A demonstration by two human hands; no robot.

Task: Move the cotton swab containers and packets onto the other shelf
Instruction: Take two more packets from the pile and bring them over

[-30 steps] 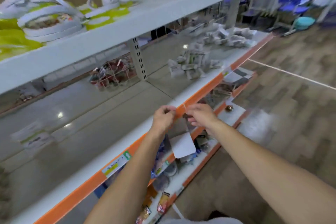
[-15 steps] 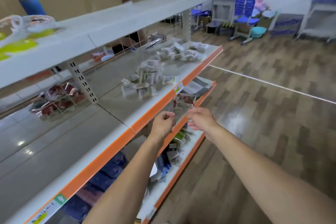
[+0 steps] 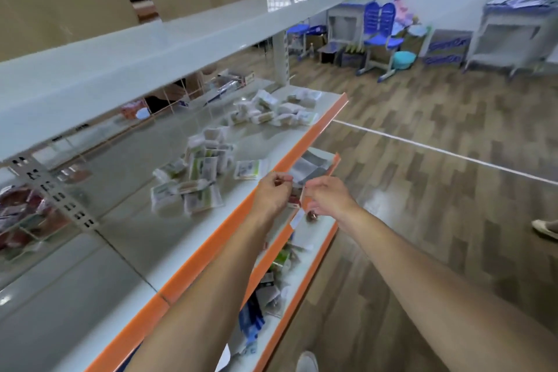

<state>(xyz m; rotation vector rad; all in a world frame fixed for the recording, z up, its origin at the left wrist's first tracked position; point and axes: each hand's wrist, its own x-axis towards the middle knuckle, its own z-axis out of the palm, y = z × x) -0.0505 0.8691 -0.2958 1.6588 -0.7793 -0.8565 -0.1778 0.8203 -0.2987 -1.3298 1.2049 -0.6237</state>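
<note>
At a store shelving unit, 2 loose heaps of cotton swab packets wait on the middle shelf (image 3: 126, 238), whose front edge carries an orange strip. From the left: red goods sit behind a wire divider (image 3: 21, 220) at the shelf's back, then bare shelf, then the near heap (image 3: 193, 178) of white-and-green packets, lying flat at mixed angles with no common long axis. 1 stray packet (image 3: 250, 169) lies apart from that heap, just beside the orange edge. Further along and deeper in, the far heap (image 3: 271, 110) sits near the shelf's end.

Both forearms reach forward over the orange strip. The left hand (image 3: 271, 193) has its fingers curled, thumb meeting fingertips, and the right hand (image 3: 327, 198) is curled the same way just beside it; whether anything is pinched between them cannot be told through the blur. They hang at the shelf's edge, above the cluttered lower shelf (image 3: 302, 275).

The packets lie ahead and to the left of both hands, so the left hand is the nearer, with the stray packet almost touching it. A short reach up and left from there would likely meet that packet first, then the near heap. Beyond, on the right, wood flooring (image 3: 437, 190) runs to blue chairs (image 3: 380, 30).
</note>
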